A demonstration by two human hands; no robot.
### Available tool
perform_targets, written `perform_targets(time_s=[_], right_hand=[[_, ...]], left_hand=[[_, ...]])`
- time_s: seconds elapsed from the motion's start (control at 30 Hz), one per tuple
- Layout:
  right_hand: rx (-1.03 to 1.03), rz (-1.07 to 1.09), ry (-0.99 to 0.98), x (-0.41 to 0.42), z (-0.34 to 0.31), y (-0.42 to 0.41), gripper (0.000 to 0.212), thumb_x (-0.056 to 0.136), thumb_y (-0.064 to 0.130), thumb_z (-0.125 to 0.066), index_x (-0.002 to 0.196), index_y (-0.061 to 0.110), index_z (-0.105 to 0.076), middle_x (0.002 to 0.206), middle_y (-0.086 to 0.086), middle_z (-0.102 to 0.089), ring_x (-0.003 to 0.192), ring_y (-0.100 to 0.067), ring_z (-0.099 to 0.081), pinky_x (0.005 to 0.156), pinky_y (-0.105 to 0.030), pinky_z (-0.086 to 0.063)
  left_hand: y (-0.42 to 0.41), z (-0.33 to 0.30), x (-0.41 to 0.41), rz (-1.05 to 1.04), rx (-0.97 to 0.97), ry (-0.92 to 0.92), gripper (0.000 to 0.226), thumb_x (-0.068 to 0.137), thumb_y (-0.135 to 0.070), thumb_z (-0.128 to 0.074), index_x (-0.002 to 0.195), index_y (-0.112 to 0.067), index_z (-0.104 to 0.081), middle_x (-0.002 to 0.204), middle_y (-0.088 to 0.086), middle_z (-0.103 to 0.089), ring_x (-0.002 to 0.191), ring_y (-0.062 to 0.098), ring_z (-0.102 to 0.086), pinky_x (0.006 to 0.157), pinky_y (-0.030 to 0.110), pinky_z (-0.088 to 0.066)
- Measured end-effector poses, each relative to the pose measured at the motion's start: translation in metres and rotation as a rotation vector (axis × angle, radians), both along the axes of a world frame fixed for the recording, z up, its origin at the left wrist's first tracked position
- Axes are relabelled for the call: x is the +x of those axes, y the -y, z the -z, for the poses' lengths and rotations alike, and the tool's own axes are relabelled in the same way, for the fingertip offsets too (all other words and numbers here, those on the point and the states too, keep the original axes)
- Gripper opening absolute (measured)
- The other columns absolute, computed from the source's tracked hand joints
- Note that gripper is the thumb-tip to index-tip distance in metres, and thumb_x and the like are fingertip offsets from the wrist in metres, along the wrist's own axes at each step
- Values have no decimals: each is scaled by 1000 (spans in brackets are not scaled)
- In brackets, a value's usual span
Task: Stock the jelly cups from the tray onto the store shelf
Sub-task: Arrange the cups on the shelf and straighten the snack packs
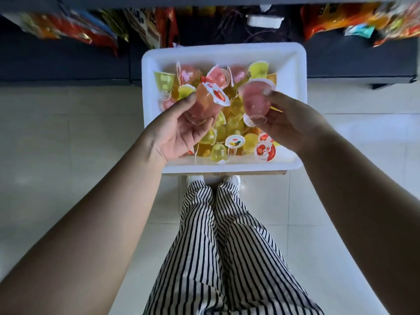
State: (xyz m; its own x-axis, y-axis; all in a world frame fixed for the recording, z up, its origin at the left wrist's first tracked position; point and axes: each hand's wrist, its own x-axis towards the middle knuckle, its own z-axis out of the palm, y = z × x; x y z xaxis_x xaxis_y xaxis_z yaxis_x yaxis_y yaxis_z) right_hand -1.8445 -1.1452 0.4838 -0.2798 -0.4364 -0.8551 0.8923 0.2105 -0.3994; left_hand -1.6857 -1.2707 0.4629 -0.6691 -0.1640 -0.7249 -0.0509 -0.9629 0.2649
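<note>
A white tray (293,64) stands on the floor in front of me, holding several yellow and pink jelly cups (229,137). My left hand (179,130) is above the tray's left side, shut on a pink jelly cup (202,103) with a strawberry lid, lying tilted in my fingers. Over the tray's right side, my right hand (293,123) grips another pink jelly cup (254,98), held with its base towards me. The dark store shelf (68,62) runs across the top of the view, behind the tray.
Bright snack packets (86,28) hang or lie on the shelf at upper left, and more packets (354,21) at upper right. A white container (264,21) sits at the shelf's back. Pale floor tiles (68,137) lie on both sides. My striped trousers (227,246) are below the tray.
</note>
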Motion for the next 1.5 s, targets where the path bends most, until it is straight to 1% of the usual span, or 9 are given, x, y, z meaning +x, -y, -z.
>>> perform_targets(time_s=[0.2, 0.33, 0.57, 0.77, 0.87, 1.07, 1.17, 1.3, 1.5], right_hand=[[-198, -81, -109, -21, -76, 11, 18, 77, 9, -62, 94, 4, -62, 67, -4, -67, 61, -11, -63, 52, -18, -51], [-412, -223, -234, -39, -146, 24, 38, 49, 21, -73, 86, 13, -75, 85, -1, -69, 69, -7, -63, 64, -20, -55], [-627, -303, -520, -61, -296, 53, 41, 66, 11, -62, 107, 9, -66, 94, -2, -69, 80, -11, -65, 86, -27, -53], [-784, -279, -744, -59, -415, 88, 20, 72, 3, -64, 86, 15, -71, 83, 0, -69, 65, -9, -67, 73, -21, -55], [-831, -274, -815, -56, -458, 110, 29, 75, 0, -64, 101, 11, -63, 96, -4, -65, 69, -11, -66, 69, -20, -56], [-837, -272, -907, -50, -502, 163, 23, 80, -4, -62, 99, 9, -60, 87, -3, -63, 77, -16, -62, 79, -24, -54], [-824, -249, -920, -46, -507, 201, 21, 80, -6, -62, 90, 12, -59, 81, -2, -63, 74, -15, -61, 80, -25, -52], [-781, -179, -913, -47, -507, 256, 34, 80, -7, -62, 108, 9, -53, 88, -6, -62, 75, -17, -61, 77, -25, -53], [-616, -43, -1002, -70, -511, 330, 48, 80, -6, -65, 122, 7, -46, 98, -6, -59, 89, -22, -61, 81, -29, -50]], left_hand=[[14, -81, -20, 10, -116, -151, 83, 31, -14, -94, 103, 5, -57, 82, 18, -69, 74, 23, -69, 68, 31, -59], [29, -158, -40, 98, -398, -183, 55, 25, -23, -95, 75, -11, -74, 72, 6, -71, 67, 15, -68, 75, 33, -58], [49, -315, -59, -55, -841, -135, 14, 78, 2, -56, 89, -7, -60, 71, 4, -72, 69, 14, -70, 65, 20, -57], [82, -430, -49, -150, -1203, -114, 20, 82, 1, -60, 98, -11, -63, 93, 3, -71, 84, 13, -68, 81, 24, -55], [101, -472, -43, -208, -1322, -126, 16, 82, 2, -60, 93, -11, -64, 79, -5, -73, 75, 7, -69, 80, 22, -55], [149, -520, -42, -213, -1503, -85, 18, 80, 0, -65, 91, -14, -63, 88, -1, -70, 75, 4, -68, 73, 15, -55], [188, -527, -48, -180, -1562, -27, 25, 76, -2, -71, 94, -16, -62, 100, 3, -69, 92, 13, -67, 83, 24, -54], [248, -530, -68, -92, -1654, 133, 28, 65, -18, -81, 87, -26, -64, 99, -1, -71, 97, 18, -66, 95, 38, -49], [330, -527, -111, 75, -1795, 259, 24, 72, -21, -78, 91, -17, -63, 89, -4, -66, 84, 12, -60, 71, 21, -45]])
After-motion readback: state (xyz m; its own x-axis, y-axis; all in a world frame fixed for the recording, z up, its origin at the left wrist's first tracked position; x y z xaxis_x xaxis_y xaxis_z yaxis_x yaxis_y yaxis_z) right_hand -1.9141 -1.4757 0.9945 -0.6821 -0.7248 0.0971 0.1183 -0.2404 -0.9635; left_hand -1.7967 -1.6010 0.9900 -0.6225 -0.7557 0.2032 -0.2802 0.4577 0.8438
